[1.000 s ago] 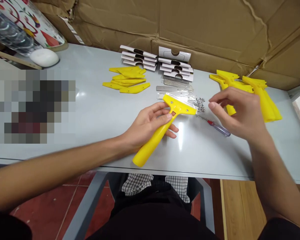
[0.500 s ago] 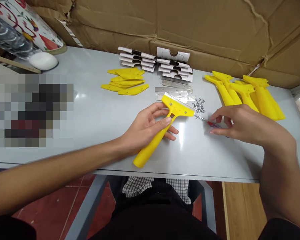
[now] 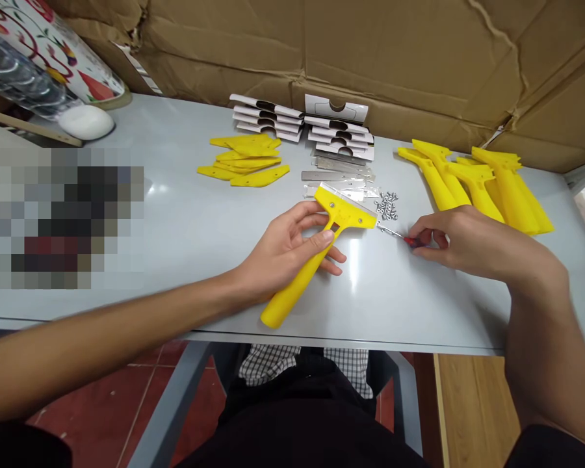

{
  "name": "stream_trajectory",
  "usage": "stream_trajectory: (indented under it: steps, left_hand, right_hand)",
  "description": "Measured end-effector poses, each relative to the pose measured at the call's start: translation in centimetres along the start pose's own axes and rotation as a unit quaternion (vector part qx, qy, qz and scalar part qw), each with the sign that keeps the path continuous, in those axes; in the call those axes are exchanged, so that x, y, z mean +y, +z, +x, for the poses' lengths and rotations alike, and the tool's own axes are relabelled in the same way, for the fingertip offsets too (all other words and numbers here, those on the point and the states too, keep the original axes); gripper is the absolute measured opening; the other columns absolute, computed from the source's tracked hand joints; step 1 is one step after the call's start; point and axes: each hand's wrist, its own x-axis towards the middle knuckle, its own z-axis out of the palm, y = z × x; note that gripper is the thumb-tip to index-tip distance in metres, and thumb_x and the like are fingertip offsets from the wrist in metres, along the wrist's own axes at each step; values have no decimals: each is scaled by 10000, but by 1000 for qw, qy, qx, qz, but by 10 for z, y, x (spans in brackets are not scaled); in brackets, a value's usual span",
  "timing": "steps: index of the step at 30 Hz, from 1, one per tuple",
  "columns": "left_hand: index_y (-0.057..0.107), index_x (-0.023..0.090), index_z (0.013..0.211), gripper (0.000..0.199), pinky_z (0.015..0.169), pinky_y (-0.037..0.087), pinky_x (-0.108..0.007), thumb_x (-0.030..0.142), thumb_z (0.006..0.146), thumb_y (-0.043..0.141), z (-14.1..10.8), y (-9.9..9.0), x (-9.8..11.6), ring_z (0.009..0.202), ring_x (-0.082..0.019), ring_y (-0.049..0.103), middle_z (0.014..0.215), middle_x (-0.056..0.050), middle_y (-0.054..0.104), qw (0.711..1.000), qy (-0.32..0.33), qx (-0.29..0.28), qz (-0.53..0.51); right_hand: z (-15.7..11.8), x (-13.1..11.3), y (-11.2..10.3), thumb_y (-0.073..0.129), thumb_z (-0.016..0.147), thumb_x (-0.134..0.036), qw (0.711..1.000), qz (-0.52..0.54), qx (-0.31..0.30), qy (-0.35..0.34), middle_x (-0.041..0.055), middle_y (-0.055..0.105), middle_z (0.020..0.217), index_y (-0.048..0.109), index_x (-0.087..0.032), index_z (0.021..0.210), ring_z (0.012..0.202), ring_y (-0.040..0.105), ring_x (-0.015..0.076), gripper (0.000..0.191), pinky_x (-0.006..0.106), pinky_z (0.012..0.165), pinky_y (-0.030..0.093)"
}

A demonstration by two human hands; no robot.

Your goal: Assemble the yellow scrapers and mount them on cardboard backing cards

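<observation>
My left hand [image 3: 292, 247] holds a yellow scraper [image 3: 299, 276] by the neck of its handle, thumb on top and fingers underneath. Two screws sit in the scraper's head, and a metal blade edge shows along its far side. In my right hand [image 3: 448, 237] a screwdriver with a red collar [image 3: 410, 241] is pinched between thumb and fingers; most of its handle is hidden. Its thin shaft points left, and the tip lies by a loose screw near the scraper head's right corner. Just beyond is a small heap of screws [image 3: 387, 207].
Behind the scraper lie flat metal blades [image 3: 334, 175] and folded white card sleeves [image 3: 340, 133]. Yellow cover plates [image 3: 246, 159] are piled to the left, yellow handles [image 3: 509, 188] to the right. A cardboard wall [image 3: 224, 49] bounds the table's back; a bottle [image 3: 24, 75] stands far left.
My right hand has closed its fingers further on the screwdriver and shifted slightly left. The left hand and the scraper have hardly moved.
</observation>
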Motion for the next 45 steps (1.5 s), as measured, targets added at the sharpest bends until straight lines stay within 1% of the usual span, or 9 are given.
stream_trajectory:
  steps: [4,8,14,17,24,29,33,40,45]
  left_hand:
    - [572,168,1330,418,678,741,-336,324,1006,785,-2,0,-2,790,-188,823,1488,-211,611,1000,0,-22,7]
    - [574,159,1318,390,670,740,-327,306,1016,771,-3,1,-3,782,-185,823,1468,-203,604,1000,8,-26,10]
    - [577,161,1241,310,650,736,-322,270,1016,760,-2,1,-6,734,-172,819,1370,-151,618,999,23,-24,17]
    - [580,165,1248,307,643,736,-332,263,1015,754,-1,1,-6,729,-177,819,1346,-142,622,999,24,-22,18]
    - [584,168,1240,262,633,729,-307,219,1023,720,-1,2,-6,726,-166,814,1296,-115,622,999,23,-22,18]
    - [574,162,1256,281,639,734,-305,204,1019,718,-1,3,-6,720,-160,812,1294,-112,609,999,27,-24,14]
    - [575,165,1252,277,640,736,-312,212,1020,720,-1,3,-7,725,-163,813,1303,-118,611,999,30,-24,21]
    - [572,167,1239,281,642,744,-358,237,1013,724,-1,2,-9,720,-170,810,1366,-151,617,999,28,-17,41]
    - [559,178,1223,278,649,743,-355,240,1010,727,-2,4,-7,712,-161,806,1378,-151,616,998,28,-6,59]
  right_hand:
    - [2,-7,-4,754,902,-302,997,15,67,-45,16,756,801,799,-303,989,662,667,225,98,394,611,492]
    - [2,-20,-10,701,912,-261,988,21,139,-70,24,764,856,755,-305,1011,754,716,265,121,434,705,524]
    - [6,-38,-6,686,954,-202,965,60,219,-132,15,709,842,706,-280,1024,728,670,212,107,375,655,511]
    - [10,-41,1,695,949,-190,961,54,221,-155,7,688,845,710,-260,1039,729,667,197,116,348,653,502]
    - [14,-39,7,709,948,-191,964,40,211,-156,7,699,864,729,-247,1050,739,681,193,118,331,655,509]
    - [16,-46,12,690,979,-185,951,50,251,-173,49,735,992,766,-245,1112,814,722,203,165,348,727,575]
    - [17,-53,17,682,987,-170,941,29,287,-177,73,728,1009,788,-231,1153,851,738,220,206,369,755,603]
    - [18,-51,21,675,1012,-184,937,0,299,-180,69,721,1007,794,-244,1169,819,723,206,206,361,711,598]
    - [14,-58,18,682,1015,-170,934,-25,307,-180,71,694,990,810,-211,1185,727,636,170,217,335,624,527]
